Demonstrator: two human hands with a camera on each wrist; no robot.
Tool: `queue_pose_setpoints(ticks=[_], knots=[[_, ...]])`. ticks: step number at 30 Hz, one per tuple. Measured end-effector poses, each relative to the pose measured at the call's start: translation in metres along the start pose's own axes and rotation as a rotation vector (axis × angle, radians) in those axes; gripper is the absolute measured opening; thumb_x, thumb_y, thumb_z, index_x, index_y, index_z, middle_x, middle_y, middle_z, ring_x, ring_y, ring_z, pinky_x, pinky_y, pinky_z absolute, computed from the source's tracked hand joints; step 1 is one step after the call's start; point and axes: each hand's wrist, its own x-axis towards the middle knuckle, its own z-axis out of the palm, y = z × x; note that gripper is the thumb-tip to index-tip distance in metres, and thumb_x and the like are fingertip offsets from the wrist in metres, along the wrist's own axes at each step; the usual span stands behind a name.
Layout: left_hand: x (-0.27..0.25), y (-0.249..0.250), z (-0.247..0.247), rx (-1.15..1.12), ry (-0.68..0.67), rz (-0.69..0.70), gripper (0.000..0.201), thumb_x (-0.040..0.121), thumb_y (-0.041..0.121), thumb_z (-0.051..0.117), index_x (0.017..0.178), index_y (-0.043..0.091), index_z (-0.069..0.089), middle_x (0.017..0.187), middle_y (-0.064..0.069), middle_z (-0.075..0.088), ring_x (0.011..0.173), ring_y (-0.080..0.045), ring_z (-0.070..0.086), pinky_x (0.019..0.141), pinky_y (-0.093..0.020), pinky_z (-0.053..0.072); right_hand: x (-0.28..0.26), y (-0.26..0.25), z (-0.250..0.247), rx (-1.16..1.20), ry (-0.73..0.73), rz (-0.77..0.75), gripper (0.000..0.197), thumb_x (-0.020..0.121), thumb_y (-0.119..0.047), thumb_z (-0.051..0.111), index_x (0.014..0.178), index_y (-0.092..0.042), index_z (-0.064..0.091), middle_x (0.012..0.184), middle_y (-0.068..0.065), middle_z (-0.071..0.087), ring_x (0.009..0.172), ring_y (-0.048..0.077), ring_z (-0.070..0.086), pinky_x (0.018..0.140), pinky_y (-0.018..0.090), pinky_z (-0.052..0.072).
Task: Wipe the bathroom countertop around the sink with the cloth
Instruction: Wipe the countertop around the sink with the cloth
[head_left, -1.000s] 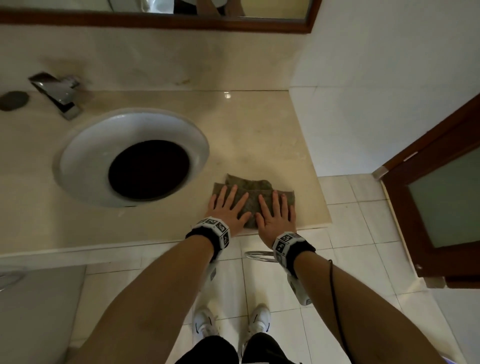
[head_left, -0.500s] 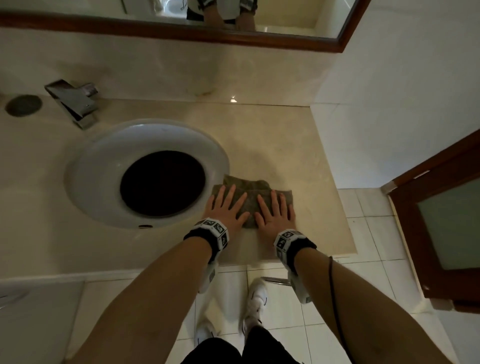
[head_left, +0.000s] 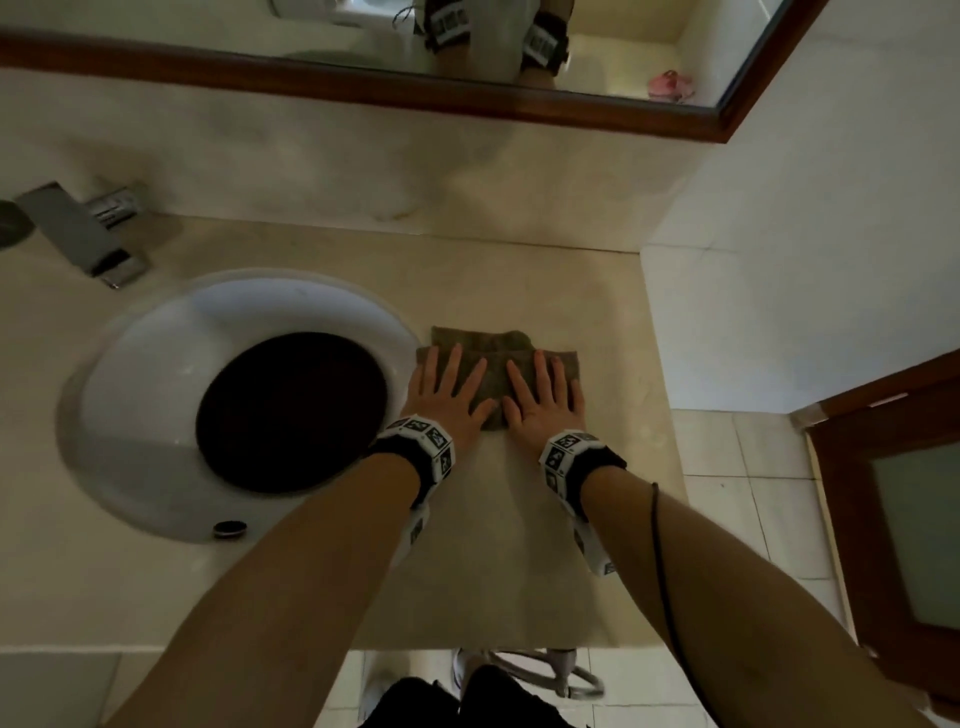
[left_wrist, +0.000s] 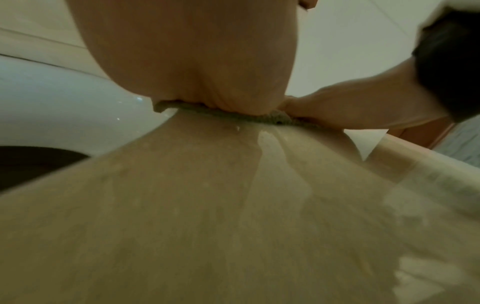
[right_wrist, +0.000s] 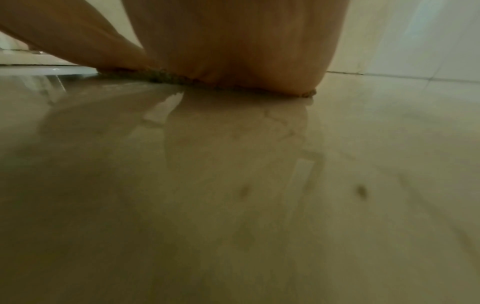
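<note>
A folded grey-green cloth (head_left: 493, 349) lies flat on the beige countertop (head_left: 519, 545), just right of the white round sink (head_left: 156, 364). My left hand (head_left: 447, 389) presses on the cloth's left half with straight, spread fingers. My right hand (head_left: 540, 397) presses flat on its right half. In the left wrist view the heel of the left hand (left_wrist: 202, 61) sits on the cloth's edge (left_wrist: 233, 116), with a wet streak (left_wrist: 265, 139) trailing behind on the stone. In the right wrist view the palm of the right hand (right_wrist: 239, 45) bears down on the cloth (right_wrist: 166, 79).
A chrome faucet (head_left: 88, 234) stands at the back left behind the sink. A wood-framed mirror (head_left: 363, 78) hangs above the backsplash. A tiled wall (head_left: 779, 260) bounds the counter on the right, and a brown door (head_left: 893, 519) lies beyond it.
Both hands have slid the cloth away from the counter's front edge toward the back wall, alongside the sink rim. The hands stay flat on it.
</note>
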Motion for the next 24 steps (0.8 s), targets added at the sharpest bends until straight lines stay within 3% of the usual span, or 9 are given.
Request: queue_pose_setpoints(ticks=[11, 24], knots=[[0.013, -0.002, -0.002, -0.004, 0.014, 0.011, 0.065, 0.097, 0.061, 0.012, 0.151, 0.035, -0.013, 0.159, -0.001, -0.025, 0.146, -0.027, -0.022, 0.119, -0.044, -0.009, 0.015, 0.007, -0.004, -0.025, 0.019, -0.040, 0.057, 0.098, -0.055, 0.014, 0.150, -0.042, -0.007, 0.159, -0.004, -0.022, 0.146, 0.019, -0.021, 0.118, 0.043, -0.012], [-0.103, 0.016, 0.041, 0.097, -0.034, 0.166, 0.063, 0.099, 0.057, 0.013, 0.151, 0.035, -0.014, 0.158, -0.003, -0.027, 0.145, -0.028, -0.024, 0.118, -0.043, -0.010, -0.124, -0.002, 0.058, 0.017, 0.048, 0.121, 0.057, 0.100, -0.052, 0.015, 0.150, -0.040, -0.009, 0.159, -0.002, -0.022, 0.146, 0.021, -0.020, 0.118, 0.044, -0.010]])
